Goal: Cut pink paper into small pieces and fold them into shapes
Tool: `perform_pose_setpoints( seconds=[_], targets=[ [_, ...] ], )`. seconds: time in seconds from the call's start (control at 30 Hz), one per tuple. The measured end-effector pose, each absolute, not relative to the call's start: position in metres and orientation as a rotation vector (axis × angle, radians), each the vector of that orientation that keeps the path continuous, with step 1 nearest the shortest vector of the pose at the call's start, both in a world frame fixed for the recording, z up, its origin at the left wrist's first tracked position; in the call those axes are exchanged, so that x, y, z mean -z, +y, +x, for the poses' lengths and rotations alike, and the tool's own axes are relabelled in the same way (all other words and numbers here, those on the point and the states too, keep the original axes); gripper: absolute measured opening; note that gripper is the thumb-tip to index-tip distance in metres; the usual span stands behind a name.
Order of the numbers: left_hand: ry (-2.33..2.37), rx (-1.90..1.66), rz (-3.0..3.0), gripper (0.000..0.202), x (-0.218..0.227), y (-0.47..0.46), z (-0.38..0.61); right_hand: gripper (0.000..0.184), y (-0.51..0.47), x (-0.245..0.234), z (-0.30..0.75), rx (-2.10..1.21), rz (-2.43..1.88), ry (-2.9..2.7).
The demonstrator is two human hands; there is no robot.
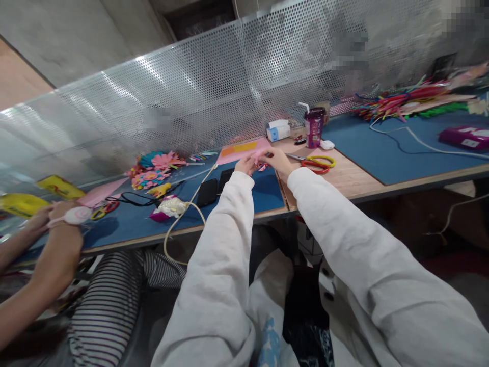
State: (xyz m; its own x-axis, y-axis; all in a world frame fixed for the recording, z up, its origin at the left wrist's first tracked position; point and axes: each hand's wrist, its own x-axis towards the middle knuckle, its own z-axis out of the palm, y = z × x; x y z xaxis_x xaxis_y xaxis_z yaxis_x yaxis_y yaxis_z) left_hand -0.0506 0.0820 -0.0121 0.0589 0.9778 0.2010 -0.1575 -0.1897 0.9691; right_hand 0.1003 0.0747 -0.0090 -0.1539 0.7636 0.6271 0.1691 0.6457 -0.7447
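Both arms, in white sleeves, reach forward over the worktable. My left hand (245, 165) has its fingers closed around the near side of a small pink piece (260, 154), apparently thin sheet material. On the other side, my right hand (278, 161) pinches the same piece with thumb and fingers. Its exact shape is partly hidden by my fingers. Small pink scraps (263, 167) lie just under the hands. Behind them is a pink sheet (225, 155) with an orange strip (239, 149) on it. Scissors with red and yellow handles (319, 163) rest right of my right hand.
A purple cup with a straw (314, 130), a tissue pack (278, 130) and a white case (327, 145) stand behind. Left are a black phone (207, 192), a looping cable (167, 239), paper flowers (153, 171) and a co-worker's hands (63, 211). Pipe cleaners (405, 102) lie right.
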Motion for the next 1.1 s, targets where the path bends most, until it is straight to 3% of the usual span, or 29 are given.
perform_pose_setpoints(
  seconds=[0.13, 0.37, 0.8, 1.1],
  targets=[
    [0.906, -1.369, 1.33, 0.061, 0.012, 0.074, -0.05, 0.011, 0.077, 0.011, 0.1, -0.662, -0.79, -1.66],
    [0.883, -1.406, 1.452, 0.062, 0.012, 0.074, -0.05, 0.015, 0.079, 0.014, 0.099, -0.664, -0.801, -1.58],
    [0.878, -1.488, 1.342, 0.032, 0.005, 0.064, -0.049, 0.03, 0.067, 0.004, 0.102, -0.865, -0.738, -1.603],
    [0.775, -1.521, 1.245, 0.03, 0.007, 0.069, -0.049, 0.031, 0.074, 0.009, 0.103, -0.85, -0.691, -1.629]
  ],
)
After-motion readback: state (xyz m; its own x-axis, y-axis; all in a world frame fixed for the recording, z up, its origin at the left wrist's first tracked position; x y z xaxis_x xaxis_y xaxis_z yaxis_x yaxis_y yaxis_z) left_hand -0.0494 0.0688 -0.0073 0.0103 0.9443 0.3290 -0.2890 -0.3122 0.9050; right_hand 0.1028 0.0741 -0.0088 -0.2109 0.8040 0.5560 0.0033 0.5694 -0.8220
